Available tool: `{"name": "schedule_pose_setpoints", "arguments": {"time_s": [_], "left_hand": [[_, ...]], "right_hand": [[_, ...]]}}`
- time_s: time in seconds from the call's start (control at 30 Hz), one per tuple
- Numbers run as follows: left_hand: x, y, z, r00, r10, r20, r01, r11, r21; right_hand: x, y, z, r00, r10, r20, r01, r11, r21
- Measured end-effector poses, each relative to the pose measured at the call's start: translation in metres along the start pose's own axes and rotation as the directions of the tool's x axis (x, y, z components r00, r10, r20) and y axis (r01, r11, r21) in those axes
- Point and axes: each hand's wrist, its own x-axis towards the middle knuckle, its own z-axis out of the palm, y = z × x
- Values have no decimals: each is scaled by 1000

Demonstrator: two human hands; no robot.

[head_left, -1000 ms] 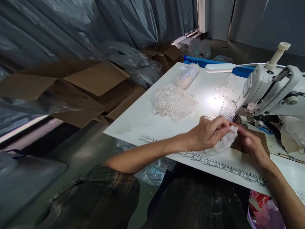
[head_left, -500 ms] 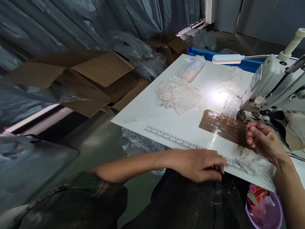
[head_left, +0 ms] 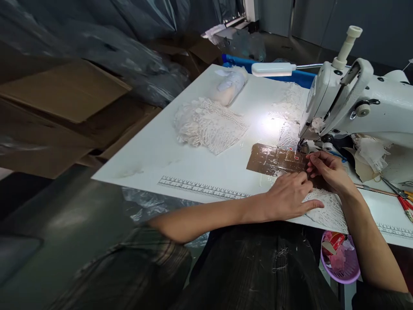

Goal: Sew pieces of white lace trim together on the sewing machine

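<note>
My left hand (head_left: 292, 196) rests palm down over the table's front edge, thumb spread away from its bent fingers. Its fingertips are near my right hand and partly hidden. With thumb and forefinger together, my right hand (head_left: 329, 170) is in a pinch just in front of the needle area; anything held there is too small to make out. Below both hands a white lace piece (head_left: 329, 209) lies at the table edge. A brown taped plate (head_left: 274, 160) lies flat to the left of the sewing machine (head_left: 322, 99), partly covered by my hands.
A lace pile (head_left: 209, 125) and a wrapped pale bundle (head_left: 229, 86) lie on the white table (head_left: 145, 155). More lace (head_left: 287, 107) is under the lamp (head_left: 272, 69). Scissors (head_left: 403, 200) lie right. A purple basket (head_left: 346, 271) stands below; cardboard boxes (head_left: 64, 90) are left.
My left hand has moved up and right, from the table edge to beside my right hand. The right hand stays pinched near the machine. The view has turned right.
</note>
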Motion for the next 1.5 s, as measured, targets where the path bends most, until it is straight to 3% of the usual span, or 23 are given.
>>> {"name": "schedule_pose_setpoints", "arguments": {"time_s": [0.1, 0.17, 0.27, 0.37, 0.5, 0.6, 0.7, 0.87, 1.0, 1.07, 1.17, 1.27, 1.4, 1.5], "left_hand": [[8, 1, 11, 997, 79, -17, -77, 991, 111], [4, -3, 4, 987, 133, -92, -125, 988, 88], [-4, -9, -19, 954, 175, -245, -192, 980, -49], [-9, -10, -42, 947, 93, -307, -197, 924, -328], [-8, -10, -59, 981, -122, -149, 3, 783, -622], [-8, -10, -65, 995, -99, 0, 77, 764, -641], [-11, -12, -69, 984, -82, 156, 157, 812, -562], [-17, -23, -73, 946, -65, 319, 245, 786, -568], [-24, -28, -76, 929, -63, 366, 285, 753, -593], [-28, -26, -77, 927, -96, 362, 306, 751, -584], [-31, -20, -73, 937, -154, 314, 323, 729, -604], [-29, -20, -67, 948, -174, 267, 314, 645, -696], [-26, -32, -62, 954, -158, 257, 300, 582, -756], [-25, -48, -67, 930, -50, 364, 324, 577, -749]], "right_hand": [[0, 2, -1, 1000, 1, 5, -1, 1000, 10], [-2, 0, -1, 999, 14, 39, -15, 999, 30], [-6, -4, 2, 977, 44, 208, -66, 993, 99], [-12, -8, 5, 905, 56, 421, -136, 977, 162], [-15, -9, 6, 895, 71, 440, -174, 965, 198], [-15, -7, 1, 868, 30, 495, -174, 953, 247], [-14, -3, -4, 800, 0, 601, -146, 970, 194], [-14, 3, -9, 667, 166, 726, -221, 975, -20], [-15, 1, -9, 712, 26, 702, -92, 994, 57], [-16, 0, -6, 703, -50, 709, -29, 995, 99], [-16, 3, 3, 689, -93, 719, -30, 987, 156], [-16, 9, 15, 723, -119, 680, -55, 972, 229], [-19, 6, 20, 723, 63, 688, -178, 979, 98], [-20, -2, 14, 719, 209, 662, -206, 975, -84]]}}
